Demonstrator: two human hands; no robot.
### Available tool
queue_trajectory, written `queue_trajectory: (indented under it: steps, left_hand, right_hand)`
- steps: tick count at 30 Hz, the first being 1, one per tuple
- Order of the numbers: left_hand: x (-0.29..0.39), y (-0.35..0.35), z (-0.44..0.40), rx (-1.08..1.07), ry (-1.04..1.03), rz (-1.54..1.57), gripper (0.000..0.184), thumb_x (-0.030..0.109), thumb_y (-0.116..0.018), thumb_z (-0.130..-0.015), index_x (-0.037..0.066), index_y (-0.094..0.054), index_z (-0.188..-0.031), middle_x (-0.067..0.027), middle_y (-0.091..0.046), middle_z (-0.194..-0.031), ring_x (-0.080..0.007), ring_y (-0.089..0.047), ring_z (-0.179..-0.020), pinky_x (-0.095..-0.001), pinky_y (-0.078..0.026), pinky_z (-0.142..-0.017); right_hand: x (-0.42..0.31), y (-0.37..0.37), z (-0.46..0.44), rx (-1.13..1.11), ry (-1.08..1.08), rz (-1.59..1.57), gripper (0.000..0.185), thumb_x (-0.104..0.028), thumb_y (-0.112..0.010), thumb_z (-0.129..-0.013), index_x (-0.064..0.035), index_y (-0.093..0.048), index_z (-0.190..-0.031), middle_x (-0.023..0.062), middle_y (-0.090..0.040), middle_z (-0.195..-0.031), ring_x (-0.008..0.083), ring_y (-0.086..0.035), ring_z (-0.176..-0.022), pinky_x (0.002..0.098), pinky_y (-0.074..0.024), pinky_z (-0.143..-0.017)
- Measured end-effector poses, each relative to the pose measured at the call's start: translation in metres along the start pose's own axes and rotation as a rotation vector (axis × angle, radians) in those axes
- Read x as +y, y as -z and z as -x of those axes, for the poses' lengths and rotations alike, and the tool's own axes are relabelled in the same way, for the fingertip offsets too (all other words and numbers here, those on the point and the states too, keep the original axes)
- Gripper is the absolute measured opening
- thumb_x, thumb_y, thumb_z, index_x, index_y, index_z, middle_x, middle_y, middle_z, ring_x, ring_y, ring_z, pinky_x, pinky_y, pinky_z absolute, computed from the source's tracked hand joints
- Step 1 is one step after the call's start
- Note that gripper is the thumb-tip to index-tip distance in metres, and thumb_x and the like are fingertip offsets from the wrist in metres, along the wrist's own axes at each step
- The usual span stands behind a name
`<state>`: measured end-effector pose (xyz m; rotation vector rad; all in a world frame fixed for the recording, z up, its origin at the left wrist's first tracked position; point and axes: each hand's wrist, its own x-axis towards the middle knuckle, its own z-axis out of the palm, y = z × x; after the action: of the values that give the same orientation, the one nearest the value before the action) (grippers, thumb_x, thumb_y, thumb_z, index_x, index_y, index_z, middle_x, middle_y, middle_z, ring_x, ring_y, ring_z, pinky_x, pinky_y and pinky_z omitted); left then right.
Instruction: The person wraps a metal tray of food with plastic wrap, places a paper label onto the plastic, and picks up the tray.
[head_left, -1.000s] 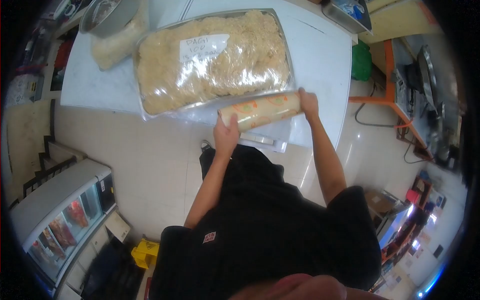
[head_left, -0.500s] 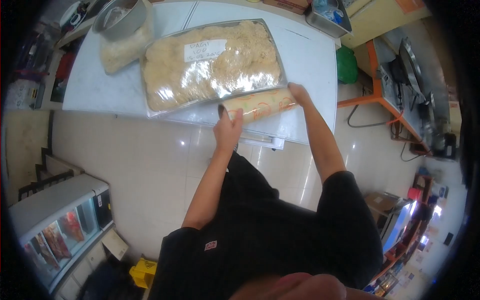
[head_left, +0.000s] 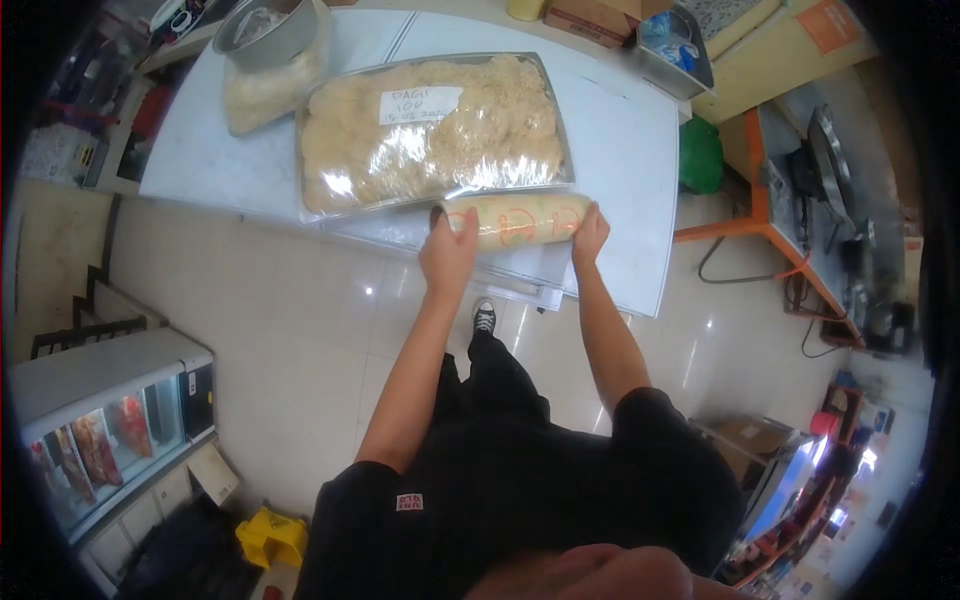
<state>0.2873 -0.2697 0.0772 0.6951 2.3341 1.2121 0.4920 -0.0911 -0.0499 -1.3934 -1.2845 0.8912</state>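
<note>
Between my hands is a thick roll of plastic wrap, its orange print showing through, held level over the table's near edge. My left hand grips the roll's left end, by the open core, with the thumb on top. At the opposite end, my right hand is closed round the roll. Just beyond lies a metal tray heaped with a pale, crumbly or noodle-like food under shiny film. A white handwritten label is on top. Film from the roll seems to meet the tray's near side.
The white table carries a metal pot and a bag of pale food at left. A steel container and cardboard box stand at the back right. A lit display fridge is lower left.
The roll has come slightly lower and turned more level, with my right hand drawn down and closer to me. A shoe now shows below the table.
</note>
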Motion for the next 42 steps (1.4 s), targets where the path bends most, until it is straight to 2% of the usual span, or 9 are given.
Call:
queue_trajectory:
  steps: [3, 9, 14, 17, 20, 27, 34, 36, 42]
  left_hand:
    - [0.007, -0.009, -0.013, 0.015, 0.083, -0.046, 0.058, 0.052, -0.053, -0.092, -0.004, -0.064, -0.098, -0.0265, -0.069, -0.088, -0.0447, -0.066, -0.086, -0.0482, -0.051, -0.076]
    - [-0.131, -0.007, -0.009, -0.296, 0.486, 0.159, 0.071, 0.058, -0.050, -0.092, -0.011, -0.068, -0.096, -0.0269, -0.068, -0.090, -0.0349, -0.068, -0.089, -0.0423, -0.051, -0.080]
    - [-0.128, -0.025, 0.059, -0.088, 0.362, 0.572, 0.060, 0.052, -0.058, -0.093, -0.006, -0.067, -0.106, -0.0156, -0.069, -0.097, -0.0249, -0.066, -0.089, -0.0368, -0.052, -0.079]
    - [-0.131, -0.022, 0.057, -0.317, 0.400, 0.521, 0.060, 0.051, -0.058, -0.094, -0.002, -0.061, -0.120, -0.0106, -0.068, -0.105, -0.0189, -0.065, -0.093, -0.0324, -0.052, -0.078]
    - [-0.120, -0.020, 0.068, -0.354, 0.559, 0.673, 0.057, 0.046, -0.065, -0.091, -0.005, -0.063, -0.115, -0.0118, -0.068, -0.104, -0.0176, -0.066, -0.085, -0.0300, -0.053, -0.072]
    - [-0.094, -0.077, 0.097, -0.634, 0.279, 0.454, 0.055, 0.044, -0.063, -0.094, 0.000, -0.054, -0.125, -0.0091, -0.064, -0.103, -0.0153, -0.060, -0.090, -0.0294, -0.050, -0.076]
    - [-0.052, -0.103, 0.032, -0.670, 0.920, 1.391, 0.055, 0.038, -0.060, -0.094, 0.003, -0.043, -0.132, -0.0185, -0.057, -0.127, -0.0334, -0.055, -0.117, -0.0463, -0.046, -0.101]
    - [-0.029, -0.106, -0.003, -0.402, 0.954, 1.796, 0.066, 0.041, -0.061, -0.091, 0.002, -0.036, -0.138, -0.0226, -0.046, -0.137, -0.0375, -0.049, -0.124, -0.0501, -0.042, -0.107]
    - [0.009, -0.094, -0.047, -0.450, 0.581, 1.952, 0.078, 0.037, -0.065, -0.088, 0.000, -0.027, -0.145, -0.0248, -0.034, -0.145, -0.0388, -0.033, -0.136, -0.0531, -0.033, -0.113]
  right_hand:
    - [-0.040, 0.004, -0.027, -0.298, -0.288, 0.412, 0.053, -0.038, -0.048, -0.093, 0.0104, -0.068, -0.090, 0.0257, -0.068, -0.084, 0.0324, -0.066, -0.079, 0.0418, -0.0498, -0.078]
    - [-0.056, -0.015, -0.021, -0.491, -0.165, 0.893, 0.056, -0.042, -0.044, -0.090, 0.0086, -0.069, -0.090, 0.0347, -0.064, -0.099, 0.0507, -0.062, -0.092, 0.0508, -0.0481, -0.088]
    - [-0.021, 0.009, -0.022, -0.582, -0.164, 0.946, 0.061, -0.046, -0.048, -0.088, 0.0115, -0.067, -0.091, 0.0357, -0.063, -0.098, 0.0495, -0.062, -0.096, 0.0501, -0.0484, -0.089]
    - [-0.010, 0.058, -0.022, -0.730, -0.240, 0.979, 0.065, -0.053, -0.053, -0.090, 0.0089, -0.068, -0.100, 0.0278, -0.069, -0.100, 0.0393, -0.068, -0.093, 0.0455, -0.0507, -0.085]
    - [-0.072, 0.133, 0.034, -0.770, -0.337, 0.277, 0.051, -0.042, -0.063, -0.093, 0.0068, -0.066, -0.109, 0.0083, -0.067, -0.096, 0.0125, -0.058, -0.089, 0.0305, -0.0476, -0.081]
    - [-0.169, 0.230, 0.086, -0.315, -0.100, 0.133, 0.032, -0.024, -0.061, -0.096, 0.0053, -0.063, -0.109, 0.0049, -0.063, -0.094, 0.0122, -0.055, -0.089, 0.0276, -0.0440, -0.084]
    - [-0.179, 0.280, 0.033, 0.065, -0.146, -0.093, 0.031, -0.024, -0.061, -0.095, 0.0056, -0.062, -0.105, 0.0065, -0.064, -0.096, 0.0155, -0.057, -0.091, 0.0302, -0.0438, -0.085]
    - [-0.145, 0.273, 0.024, 0.134, -0.285, -0.245, 0.033, -0.022, -0.060, -0.096, 0.0068, -0.059, -0.112, 0.0099, -0.064, -0.105, 0.0188, -0.059, -0.100, 0.0330, -0.0440, -0.091]
    - [-0.080, 0.208, -0.022, 0.049, -0.562, -0.900, 0.046, -0.018, -0.054, -0.097, 0.0065, -0.043, -0.134, 0.0187, -0.053, -0.135, 0.0294, -0.051, -0.126, 0.0423, -0.0408, -0.106]
